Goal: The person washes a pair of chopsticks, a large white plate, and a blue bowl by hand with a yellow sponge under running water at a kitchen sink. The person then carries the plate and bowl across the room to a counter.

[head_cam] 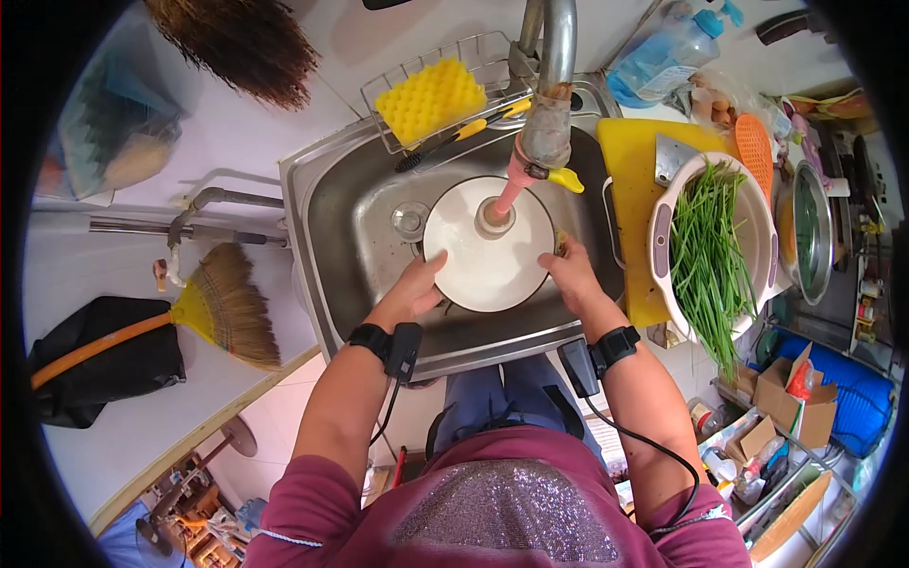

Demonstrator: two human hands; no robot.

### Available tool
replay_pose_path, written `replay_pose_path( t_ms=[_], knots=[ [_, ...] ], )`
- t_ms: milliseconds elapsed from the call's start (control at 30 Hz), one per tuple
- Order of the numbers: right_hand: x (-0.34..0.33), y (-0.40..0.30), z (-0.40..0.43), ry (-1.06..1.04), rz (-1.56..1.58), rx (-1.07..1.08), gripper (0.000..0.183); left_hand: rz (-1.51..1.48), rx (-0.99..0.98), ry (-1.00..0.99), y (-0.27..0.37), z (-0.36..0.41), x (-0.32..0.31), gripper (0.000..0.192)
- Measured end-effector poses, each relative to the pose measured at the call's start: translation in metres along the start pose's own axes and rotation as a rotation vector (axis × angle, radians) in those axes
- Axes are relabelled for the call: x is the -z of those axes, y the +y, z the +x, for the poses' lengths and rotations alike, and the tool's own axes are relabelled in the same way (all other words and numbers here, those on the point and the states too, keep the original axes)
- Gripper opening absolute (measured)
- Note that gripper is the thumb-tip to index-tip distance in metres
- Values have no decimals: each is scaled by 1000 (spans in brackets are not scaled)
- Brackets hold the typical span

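Both hands hold a white round plate [490,273] with a dark rim over the stainless steel sink basin [355,234]. My left hand [419,285] grips its lower left edge, thumb on the upper face. On the right edge, my right hand [570,270] has its thumb on top and the fingers mostly hidden. Directly above the plate hangs a metal faucet [557,71] with a pink hose [513,192], whose round pale end [495,219] covers the plate's middle. Whether water runs cannot be told. Left of the plate sits a small clear glass dish [410,221].
A wire rack [369,96] with a yellow sponge [429,99] and a black-bristled brush [440,145] spans the sink's back. To the right are a yellow cutting board [625,213] and a colander [660,213] of long green leaves [710,248]. A broom [227,305] lies left.
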State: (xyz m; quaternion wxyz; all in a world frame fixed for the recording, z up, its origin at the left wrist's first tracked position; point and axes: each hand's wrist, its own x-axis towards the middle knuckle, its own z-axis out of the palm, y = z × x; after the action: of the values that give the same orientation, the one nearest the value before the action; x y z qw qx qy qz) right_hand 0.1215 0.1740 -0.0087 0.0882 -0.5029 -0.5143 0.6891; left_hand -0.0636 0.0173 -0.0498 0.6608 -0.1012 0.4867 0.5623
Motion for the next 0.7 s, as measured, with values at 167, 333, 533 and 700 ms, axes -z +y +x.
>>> replay_pose_path(
  t_ms=[167,333,533,700],
  knots=[
    [-5,4,4,207,-232,167,38,150,-421,185,4,12,-3,38],
    [-38,33,2,167,-487,559,43,202,-373,260,-3,-5,-12,40],
    [-79,52,25,127,-811,465,55,81,-169,290,-20,-36,-46,39],
    [-92,31,19,-306,-574,610,50,24,-117,150,-24,-36,-34,41]
  ],
)
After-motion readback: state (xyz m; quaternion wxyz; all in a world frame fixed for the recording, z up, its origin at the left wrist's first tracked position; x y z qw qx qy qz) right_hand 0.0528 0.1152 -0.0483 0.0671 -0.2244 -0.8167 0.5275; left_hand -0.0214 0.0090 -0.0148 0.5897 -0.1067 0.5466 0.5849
